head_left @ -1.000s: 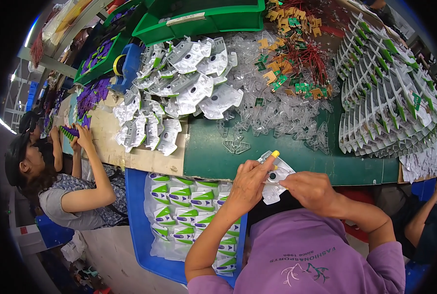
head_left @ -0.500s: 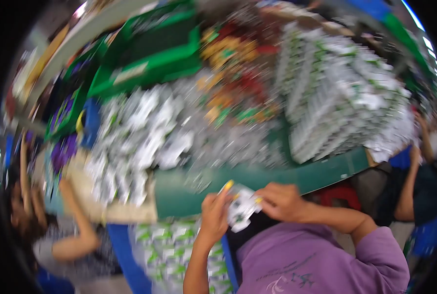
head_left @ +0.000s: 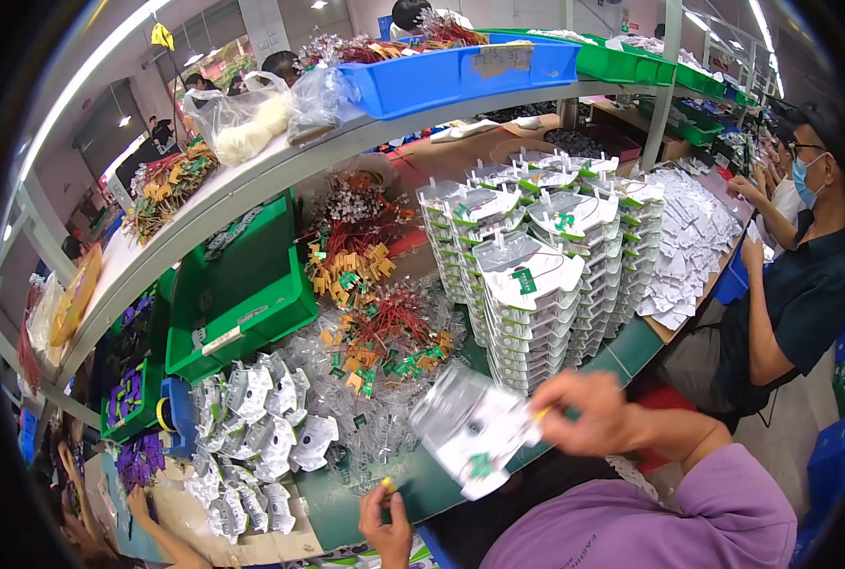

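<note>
My right hand (head_left: 588, 414), slightly blurred, pinches the right edge of a white plastic shell (head_left: 472, 438). That shell has a clear plastic flap and a small green circuit board, and it is held tilted above the table's front edge. A yellow finger cot shows at my right fingertips. Lower down, my left hand (head_left: 385, 529) is apart from the shell, with a yellow finger cot on one finger. Its thumb and forefinger are apart and nothing shows between them. Just beyond my right hand stand tall stacks of similar white shells (head_left: 527, 275) with green edges.
Loose white shells (head_left: 257, 403) lie left, beside clear plastic pieces (head_left: 375, 436) and wired boards (head_left: 389, 322). A green bin (head_left: 242, 337) stands behind. Overhead, a shelf (head_left: 190, 232) carries a blue bin (head_left: 460, 81). A masked co-worker (head_left: 788, 284) sits right by white parts (head_left: 688, 237); another's arm (head_left: 162, 531) shows left.
The view has tilted up and sharpened. My left hand has let go of the white shell and dropped lower. My right hand now holds the shell alone, closer to the stacks.
</note>
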Motion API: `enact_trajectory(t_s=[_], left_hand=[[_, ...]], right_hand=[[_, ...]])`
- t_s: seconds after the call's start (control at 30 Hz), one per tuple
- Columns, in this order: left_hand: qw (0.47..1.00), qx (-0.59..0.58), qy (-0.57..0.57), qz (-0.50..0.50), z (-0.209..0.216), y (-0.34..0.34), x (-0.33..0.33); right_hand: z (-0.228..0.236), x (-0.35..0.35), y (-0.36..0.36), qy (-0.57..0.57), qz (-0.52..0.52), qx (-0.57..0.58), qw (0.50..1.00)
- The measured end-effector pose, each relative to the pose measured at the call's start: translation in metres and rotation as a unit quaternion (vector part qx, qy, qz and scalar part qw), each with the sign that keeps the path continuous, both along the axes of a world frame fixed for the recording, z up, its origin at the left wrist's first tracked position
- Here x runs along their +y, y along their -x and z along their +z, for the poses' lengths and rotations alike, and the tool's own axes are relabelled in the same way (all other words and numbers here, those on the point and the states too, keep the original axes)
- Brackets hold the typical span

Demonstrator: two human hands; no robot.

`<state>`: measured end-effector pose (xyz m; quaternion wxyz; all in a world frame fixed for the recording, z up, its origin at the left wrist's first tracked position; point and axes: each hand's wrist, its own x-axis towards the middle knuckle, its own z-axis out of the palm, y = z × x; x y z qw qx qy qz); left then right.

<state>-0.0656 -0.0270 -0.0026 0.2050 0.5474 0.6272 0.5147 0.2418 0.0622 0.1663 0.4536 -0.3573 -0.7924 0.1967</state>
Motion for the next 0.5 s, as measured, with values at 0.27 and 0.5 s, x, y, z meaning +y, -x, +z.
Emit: enact_trajectory(t_s=[0.27,0.5], left_hand=[[0.991,0.116,-0.007,-0.069,-0.002,-0.016,0.005],[0.990,0.115,-0.028,-0.082,-0.007,-0.013,0.000]], right_hand=[[0.086,0.061,-0.054,0.144,-0.126,0.210,0.959],[0.067,0.093,-0.050,0.148,-0.175,0.205,0.952]])
